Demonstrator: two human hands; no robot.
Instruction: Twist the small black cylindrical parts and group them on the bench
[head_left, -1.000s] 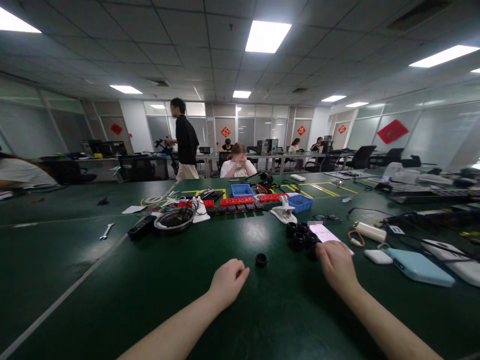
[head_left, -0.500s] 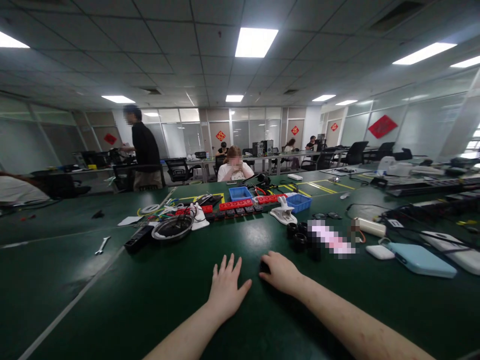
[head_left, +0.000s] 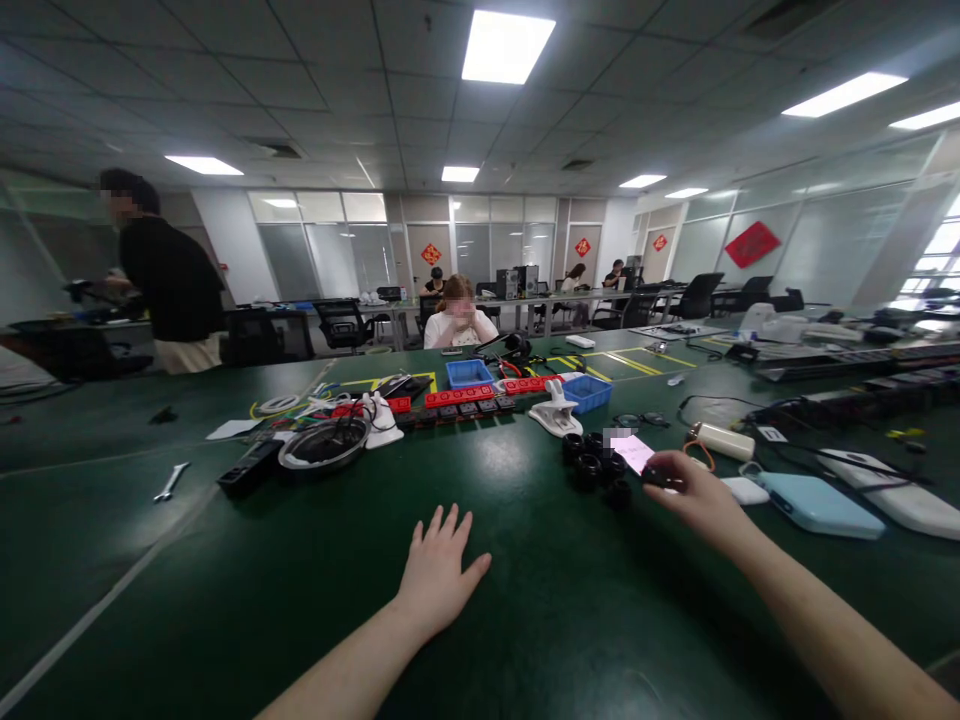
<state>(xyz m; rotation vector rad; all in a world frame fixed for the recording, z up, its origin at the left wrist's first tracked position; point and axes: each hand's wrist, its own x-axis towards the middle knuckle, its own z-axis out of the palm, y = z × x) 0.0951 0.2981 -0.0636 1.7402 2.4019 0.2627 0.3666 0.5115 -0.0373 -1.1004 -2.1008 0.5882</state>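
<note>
My left hand [head_left: 439, 575] lies flat on the green table [head_left: 525, 610], fingers spread, holding nothing. Farther right, my right hand [head_left: 694, 495] pinches a small black piece [head_left: 660, 477], whose exact kind is partly hidden by the fingers. Just left of that hand stands a cluster of several black, cup-like round pieces [head_left: 589, 468]. A pink paper [head_left: 634, 452] lies behind the held piece, between the cluster and my fingers. Close to the right wrist is a small white case [head_left: 746, 490].
A light blue pouch [head_left: 821, 505] and a cream cylinder [head_left: 724, 441] lie at right. Across the middle are a white clamp stand [head_left: 556, 410], blue trays [head_left: 587, 393], red power strips [head_left: 466, 396] and a round metal pan [head_left: 324, 447]. A wrench [head_left: 172, 482] rests at left. A person [head_left: 459, 325] sits opposite.
My right hand has moved right with the black piece, from beside my left hand to the right of the black cluster. My left hand stays flat. The camera view has shifted slightly.
</note>
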